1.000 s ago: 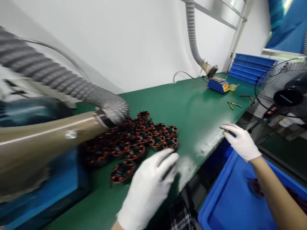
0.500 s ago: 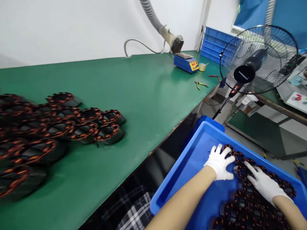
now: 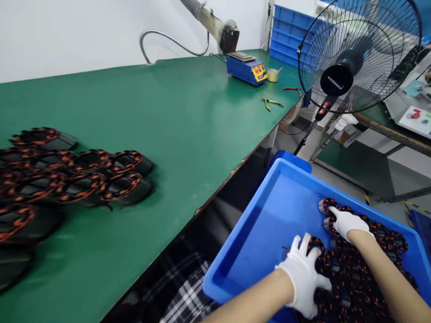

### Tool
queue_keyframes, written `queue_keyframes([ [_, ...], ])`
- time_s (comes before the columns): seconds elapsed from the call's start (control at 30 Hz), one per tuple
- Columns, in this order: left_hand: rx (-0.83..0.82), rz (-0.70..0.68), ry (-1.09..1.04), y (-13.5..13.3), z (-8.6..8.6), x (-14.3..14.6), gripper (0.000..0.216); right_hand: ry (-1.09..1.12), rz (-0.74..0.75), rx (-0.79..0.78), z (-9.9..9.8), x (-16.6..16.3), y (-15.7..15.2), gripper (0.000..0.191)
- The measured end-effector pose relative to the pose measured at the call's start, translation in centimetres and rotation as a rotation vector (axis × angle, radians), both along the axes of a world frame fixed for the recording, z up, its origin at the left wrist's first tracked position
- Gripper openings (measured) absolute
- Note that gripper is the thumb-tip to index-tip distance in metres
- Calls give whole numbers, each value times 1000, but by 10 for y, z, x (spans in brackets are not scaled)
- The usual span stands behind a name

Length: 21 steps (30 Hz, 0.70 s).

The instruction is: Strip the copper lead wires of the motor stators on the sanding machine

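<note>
A blue plastic bin (image 3: 269, 215) sits on my lap beside the green bench (image 3: 188, 116). Several black rings wound with orange wire (image 3: 357, 269) fill its right half. My left hand (image 3: 305, 276), in a white glove, rests on the near rings with fingers curled over them. In the same kind of glove, my right hand (image 3: 346, 222) lies on the rings at the far edge of the pile, fingers closing round one. A second group of the same rings (image 3: 77, 175) lies on the bench at the left.
A black floor fan (image 3: 357, 54) stands right of the bench end. At the far end are a blue soldering station (image 3: 247, 69), a grey extraction hose (image 3: 210, 24), pliers (image 3: 272, 103), red cutters (image 3: 292, 89) and stacked blue bins (image 3: 286, 31).
Both hands have shifted within the bin: the left drew back toward me onto the near rings, the right moved up to the far rings. The view has turned slightly right.
</note>
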<state>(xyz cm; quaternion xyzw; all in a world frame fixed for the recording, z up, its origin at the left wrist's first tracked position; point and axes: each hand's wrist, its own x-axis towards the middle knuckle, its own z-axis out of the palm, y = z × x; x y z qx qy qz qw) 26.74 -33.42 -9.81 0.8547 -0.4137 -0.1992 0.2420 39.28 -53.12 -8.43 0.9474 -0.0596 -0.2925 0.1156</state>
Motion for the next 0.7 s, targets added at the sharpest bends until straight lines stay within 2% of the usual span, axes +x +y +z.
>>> queue_keyframes([
  [0.13, 252, 66, -136, -26, -6, -25, 38, -1, -13, 57, -2, -7, -6, 45],
  [0.27, 393, 134, -153, -45, 1, -36, 43, -66, 18, 128, -5, -22, -3, 52],
  [0.4, 472, 167, -132, -37, 5, -35, 43, -151, 40, 150, -16, -38, 18, 41],
  [0.57, 448, 94, -91, -17, -2, -20, 40, -218, 100, 210, -31, -44, 45, 54],
  [0.63, 402, 83, -62, -11, -1, -13, 35, -243, 124, 234, -30, -46, 49, 52],
  [0.7, 354, 131, -5, -3, 5, -7, 30, -278, 155, 260, -25, -50, 50, 46],
])
